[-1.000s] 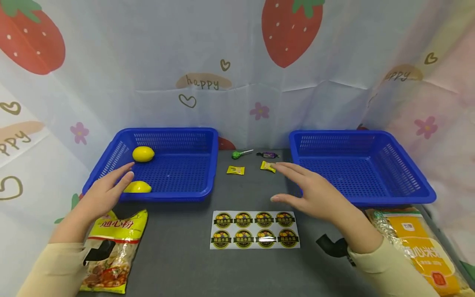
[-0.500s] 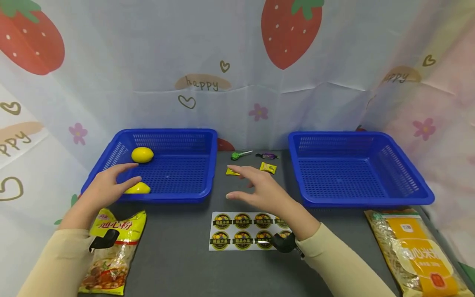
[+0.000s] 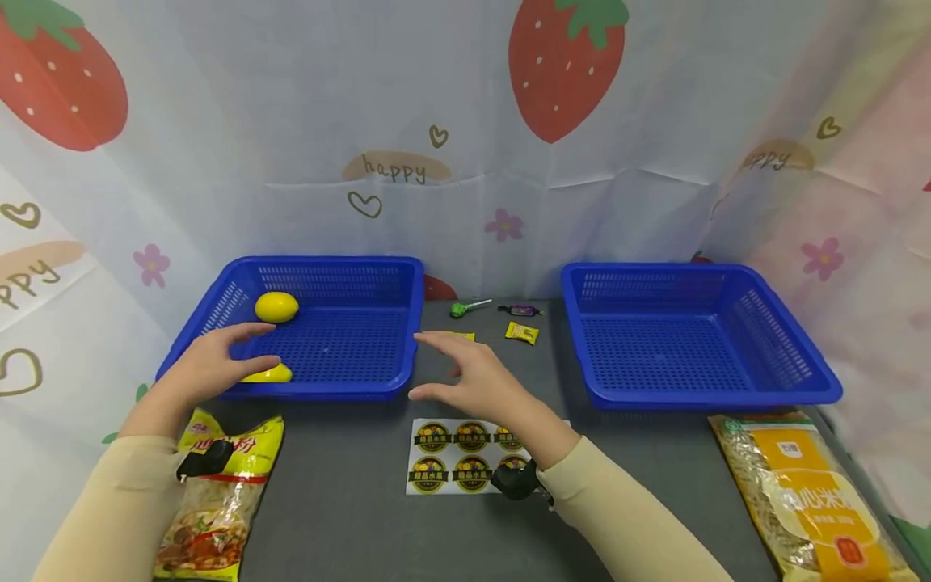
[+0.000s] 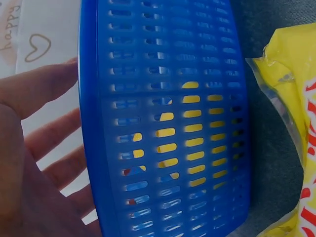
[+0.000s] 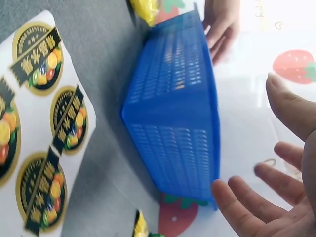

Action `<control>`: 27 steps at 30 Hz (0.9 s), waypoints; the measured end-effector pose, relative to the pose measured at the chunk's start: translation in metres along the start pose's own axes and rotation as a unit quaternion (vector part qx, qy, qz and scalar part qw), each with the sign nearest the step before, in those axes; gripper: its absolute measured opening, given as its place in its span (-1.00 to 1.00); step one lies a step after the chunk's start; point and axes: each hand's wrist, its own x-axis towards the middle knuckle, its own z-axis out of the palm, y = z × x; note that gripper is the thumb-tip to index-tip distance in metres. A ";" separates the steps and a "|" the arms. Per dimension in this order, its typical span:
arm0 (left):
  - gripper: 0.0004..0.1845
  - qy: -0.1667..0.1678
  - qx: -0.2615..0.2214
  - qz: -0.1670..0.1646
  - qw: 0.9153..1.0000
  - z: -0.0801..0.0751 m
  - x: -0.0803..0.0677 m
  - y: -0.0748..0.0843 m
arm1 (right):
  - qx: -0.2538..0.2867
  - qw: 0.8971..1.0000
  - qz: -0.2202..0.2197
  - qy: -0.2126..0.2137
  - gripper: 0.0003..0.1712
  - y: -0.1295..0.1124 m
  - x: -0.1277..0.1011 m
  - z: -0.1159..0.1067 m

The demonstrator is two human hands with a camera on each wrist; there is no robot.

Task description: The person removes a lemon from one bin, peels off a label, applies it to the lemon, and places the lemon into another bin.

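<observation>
two lemons (image 3: 276, 307) in the left basket (image 3: 407, 323), two empty spread hands: left hand (image 3: 211, 368), right hand (image 3: 476, 384).

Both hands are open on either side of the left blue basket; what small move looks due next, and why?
Probably closing both hands onto the basket's sides. The left hand hovers open at the left rim of the left blue basket, above one of its two lemons, and the right hand is open beside its right rim, not touching it.

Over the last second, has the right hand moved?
Yes. The right hand has swung leftward, from beside the right blue basket to the near right corner of the left blue basket.
</observation>
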 end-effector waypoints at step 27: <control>-0.21 -0.129 -0.058 0.024 0.990 -0.003 0.033 -0.021 | 0.064 0.997 0.037 -0.018 -0.24 0.009 0.020 0.048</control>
